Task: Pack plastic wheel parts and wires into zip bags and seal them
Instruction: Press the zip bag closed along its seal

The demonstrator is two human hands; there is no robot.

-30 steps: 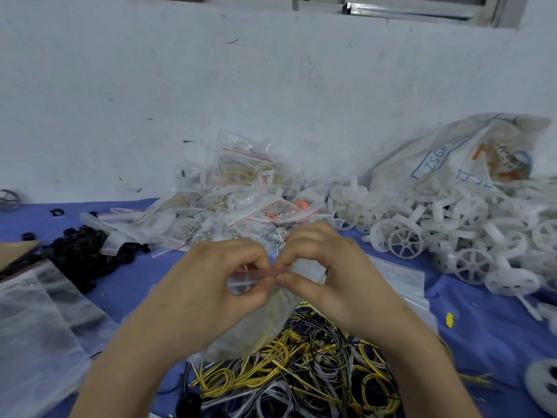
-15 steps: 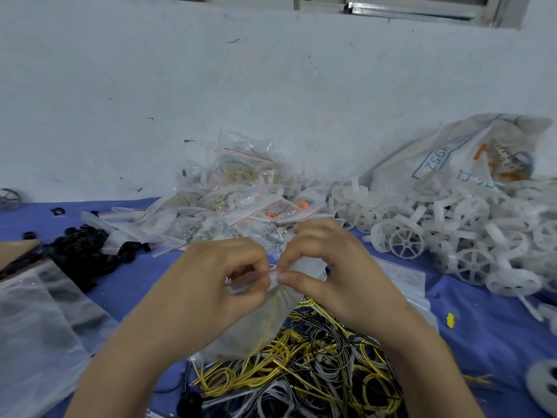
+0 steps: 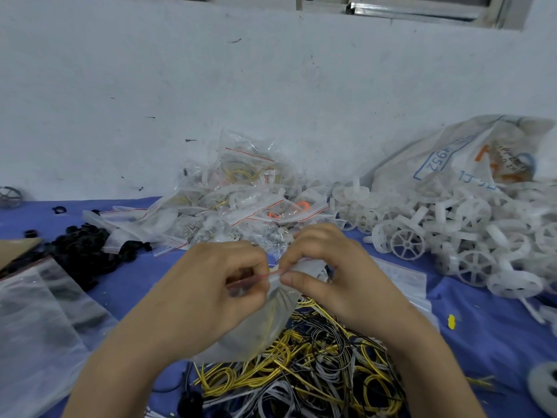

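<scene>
Pinching the zip bag point(image 3: 271, 321) along its red-lined strip point(image 3: 265, 276), the left hand point(image 3: 205, 291) and right hand point(image 3: 340, 276) are both clamped on it, thumbs against fingers, close together. Over the last second the pinch points have crept a little apart along the strip, so a short length of red line now shows between them; the bag itself has hardly moved. This reads as the seal being pressed shut bit by bit, with the packing of this bag nearly finished.

The bag hangs just above the tangle of yellow, black and grey wires point(image 3: 316, 366) on the blue surface point(image 3: 482, 327), and yellow wire shows faintly through it. Behind lies a heap of filled bags point(image 3: 241, 200), to the right a pile of white wheels point(image 3: 452, 236), and to the left empty bags point(image 3: 39, 312).
</scene>
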